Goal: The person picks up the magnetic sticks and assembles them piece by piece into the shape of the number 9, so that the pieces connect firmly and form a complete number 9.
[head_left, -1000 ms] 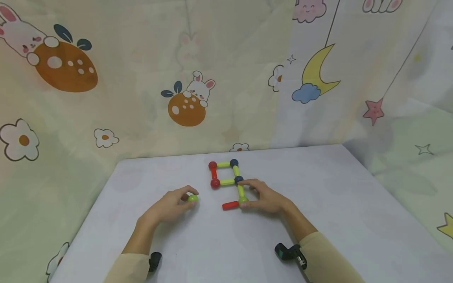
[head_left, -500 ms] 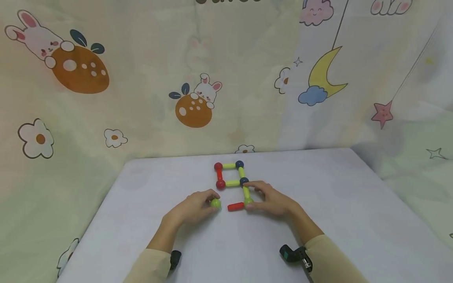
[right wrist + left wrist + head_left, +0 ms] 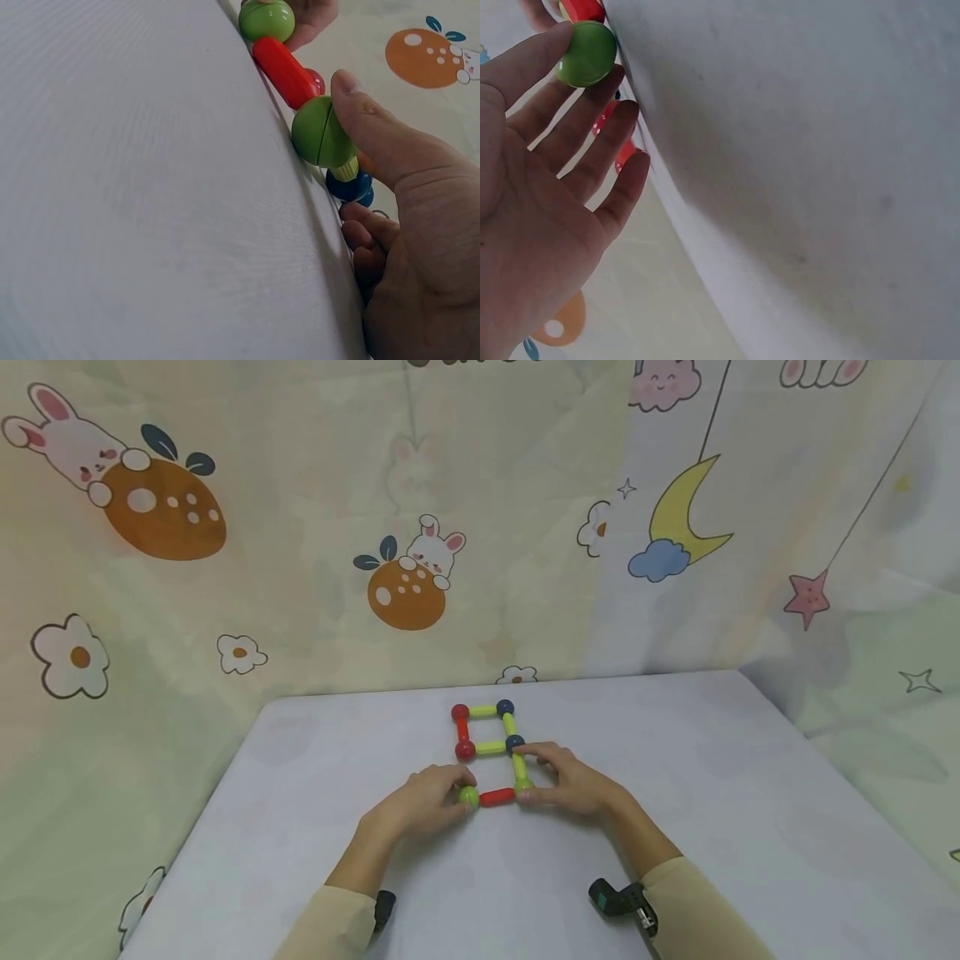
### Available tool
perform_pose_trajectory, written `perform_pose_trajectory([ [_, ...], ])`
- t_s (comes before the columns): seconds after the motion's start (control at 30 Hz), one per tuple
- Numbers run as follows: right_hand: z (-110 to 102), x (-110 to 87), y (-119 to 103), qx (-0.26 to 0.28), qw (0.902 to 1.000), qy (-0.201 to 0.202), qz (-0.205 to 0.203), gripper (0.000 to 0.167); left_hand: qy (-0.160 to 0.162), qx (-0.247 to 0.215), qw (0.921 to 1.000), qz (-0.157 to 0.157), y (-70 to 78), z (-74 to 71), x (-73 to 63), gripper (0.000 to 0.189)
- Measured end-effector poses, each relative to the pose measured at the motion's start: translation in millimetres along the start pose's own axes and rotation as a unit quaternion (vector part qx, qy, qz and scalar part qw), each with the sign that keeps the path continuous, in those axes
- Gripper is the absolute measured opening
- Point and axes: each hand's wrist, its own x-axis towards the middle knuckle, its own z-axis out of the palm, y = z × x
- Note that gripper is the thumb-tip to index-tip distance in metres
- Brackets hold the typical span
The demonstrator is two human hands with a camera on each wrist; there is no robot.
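My left hand pinches a light green ball between thumb and fingers. That ball meets the left end of a red rod lying on the table. At the rod's other end is a second green ball, with the thumb of my right hand against it. The right index finger reaches the near blue ball, so the hand spans the yellow-green rod joining those two balls. Beyond, red balls, another blue ball and more rods form a closed four-sided frame.
The white table runs back to a cloth backdrop printed with rabbits, flowers and a moon. A dark camera mount sits on the right wrist, and another on the left.
My left hand has carried its green ball rightward to the free end of the red rod. The right hand keeps its place on the frame. The head view has shifted slightly.
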Motion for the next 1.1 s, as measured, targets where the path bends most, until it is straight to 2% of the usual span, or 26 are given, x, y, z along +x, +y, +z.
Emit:
perform_pose_trajectory([
  [0.47,2,0.4,-1,0.003,0.9999,0.002,0.011,0.075,-0.007,0.007,0.9999,0.004,1.9,3.1,0.7,0.033],
  [0.6,1,-0.1,-1,-0.003,0.9999,0.009,-0.01,0.073,-0.004,0.013,0.9998,0.013,3.9,3.7,3.5,0.032],
  [0.77,6,-1.0,-4,-0.025,0.9975,0.037,-0.054,0.052,-0.004,0.016,0.9998,0.014,4.2,3.3,5.5,0.03],
  [0.97,16,2.7,-18,-0.095,0.9897,0.072,-0.08,0.021,-0.003,0.009,0.9999,0.009,2.8,2.5,3.6,0.03],
  [1.1,19,3.4,-25,-0.131,0.9837,0.086,-0.087,0.014,-0.001,0.007,0.9997,0.022,2.8,1.7,4.1,0.03],
])
